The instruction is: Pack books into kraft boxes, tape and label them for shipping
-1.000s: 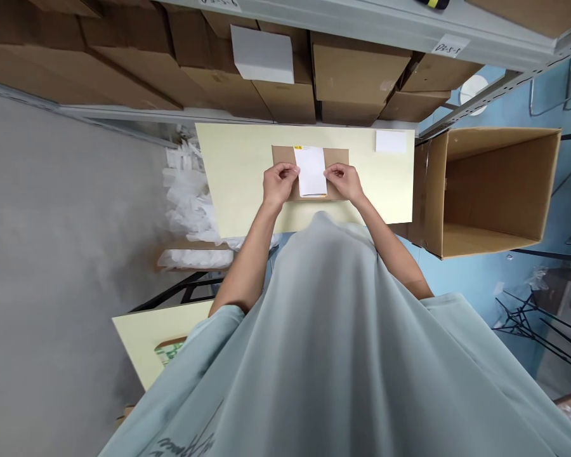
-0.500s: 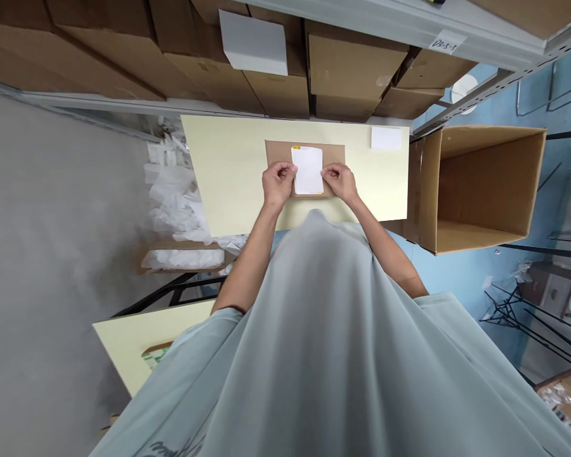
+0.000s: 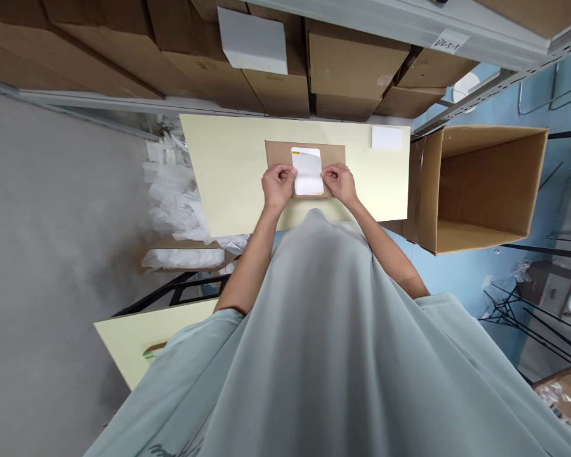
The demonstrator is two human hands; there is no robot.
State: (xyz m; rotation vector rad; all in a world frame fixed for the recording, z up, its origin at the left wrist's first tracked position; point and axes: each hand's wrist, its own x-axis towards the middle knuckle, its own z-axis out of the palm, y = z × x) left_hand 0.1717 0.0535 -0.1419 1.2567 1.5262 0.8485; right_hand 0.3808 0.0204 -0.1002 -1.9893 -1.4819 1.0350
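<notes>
- Where the grey floor meets the desk's left edge, crumpled white plastic wrap (image 3: pixel 171 190) lies heaped, thin and glossy, spilling toward a lower shelf.
- Desk top (image 3: pixel 228 178): pale yellow, smooth, rectangular; serves as the flat work surface.
- Left hand (image 3: pixel 276 185): fingers curled shut, pinching the left edge of the white sheet, apparently to keep it taut and square.
- Brown pad (image 3: pixel 278 152): flat kraft cardboard rectangle, matte, lying on the desk under the sheet as a backing.
- White sheet (image 3: pixel 308 171): small, glossy, round-cornered, with a yellow tab at its upper left corner; held between both hands just over the brown pad, centred on it.
- Right hand (image 3: pixel 340 183): closed likewise, thumb and fingertips gripping the sheet's right edge, mirroring the other.
- White card (image 3: pixel 386 137): small, plain, lying apart at the desk's far right corner.
- Open carton (image 3: pixel 485 184): corrugated cardboard, tipped on its side just beside the desk, mouth facing the person.
- Shelved boxes (image 3: pixel 352 70): brown cardboard, stacked beyond the desk.
</notes>
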